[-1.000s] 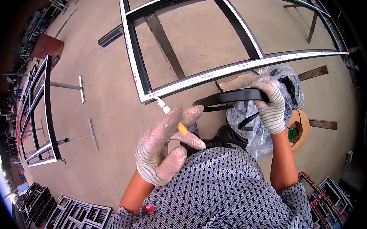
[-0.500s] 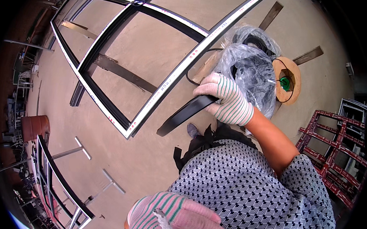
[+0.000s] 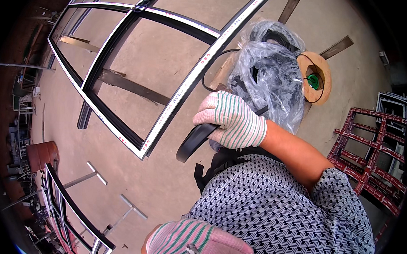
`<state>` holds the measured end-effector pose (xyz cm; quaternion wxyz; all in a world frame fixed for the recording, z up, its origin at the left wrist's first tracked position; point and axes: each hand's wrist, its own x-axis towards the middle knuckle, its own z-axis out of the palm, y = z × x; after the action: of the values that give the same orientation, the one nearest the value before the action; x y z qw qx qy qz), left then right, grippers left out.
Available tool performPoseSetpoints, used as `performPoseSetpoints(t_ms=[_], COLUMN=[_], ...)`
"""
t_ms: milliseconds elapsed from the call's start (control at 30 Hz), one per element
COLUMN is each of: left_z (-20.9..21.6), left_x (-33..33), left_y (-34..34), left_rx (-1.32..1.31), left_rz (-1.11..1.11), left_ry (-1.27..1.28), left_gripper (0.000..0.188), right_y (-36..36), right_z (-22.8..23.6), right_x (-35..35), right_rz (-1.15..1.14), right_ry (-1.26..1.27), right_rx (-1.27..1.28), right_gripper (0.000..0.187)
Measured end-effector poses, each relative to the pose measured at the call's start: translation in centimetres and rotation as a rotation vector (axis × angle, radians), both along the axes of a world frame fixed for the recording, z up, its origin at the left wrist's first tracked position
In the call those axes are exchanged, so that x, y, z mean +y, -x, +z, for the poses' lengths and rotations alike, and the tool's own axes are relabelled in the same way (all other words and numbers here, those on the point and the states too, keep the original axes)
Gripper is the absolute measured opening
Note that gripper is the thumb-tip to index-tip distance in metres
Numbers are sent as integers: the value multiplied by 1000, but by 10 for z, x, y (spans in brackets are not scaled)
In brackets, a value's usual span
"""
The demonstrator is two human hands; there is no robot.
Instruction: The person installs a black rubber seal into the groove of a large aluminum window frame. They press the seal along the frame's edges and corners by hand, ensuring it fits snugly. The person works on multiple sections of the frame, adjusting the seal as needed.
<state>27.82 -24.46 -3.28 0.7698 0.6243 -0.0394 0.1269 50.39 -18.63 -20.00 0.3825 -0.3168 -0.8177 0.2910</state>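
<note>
While I watch from the head camera, the scene reads:
Right hand (image 3: 231, 119): my gloved fingers are wrapped round a black rubber strip (image 3: 191, 142), just beside the window frame (image 3: 177, 93) on its near side.
Left hand (image 3: 197, 248): gloved, curled about a small pale object I cannot identify, well below the frame.
Plastic bag (image 3: 271, 70): holds coiled black strip, right of the frame.
Wooden spool (image 3: 314, 77): beyond the bag.

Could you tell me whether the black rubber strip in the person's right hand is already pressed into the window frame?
No, the right hand holds the black rubber strip clear of the window frame.
</note>
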Motion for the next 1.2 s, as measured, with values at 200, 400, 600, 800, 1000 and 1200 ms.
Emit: performPoseSetpoints(t_ms=[200, 400, 600, 800, 1000, 1200], left_z=[-90, -180, -178, -125, -83, -96], left_x=[-21, -8, -7, 14, 52, 92], left_y=[-1, 24, 40, 50, 56, 89], left_rx=[125, 565, 203, -426, -679, -778], left_rz=[1494, 1059, 1074, 1166, 1180, 1297], left_ry=[-259, -21, 181, 414, 529, 632], left_gripper=[73, 82, 62, 33, 33, 18], right_y=[3, 12, 63, 106, 92, 45], right_z=[-2, 9, 60, 59, 15, -14], right_x=[7, 31, 61, 61, -22, -22], right_rz=[-4, 51, -13, -252, 123, 42], right_ry=[-52, -21, -271, -465, 98, 509], right_rx=[47, 125, -145, 212, 249, -118], right_gripper=[22, 29, 26, 25, 58, 35])
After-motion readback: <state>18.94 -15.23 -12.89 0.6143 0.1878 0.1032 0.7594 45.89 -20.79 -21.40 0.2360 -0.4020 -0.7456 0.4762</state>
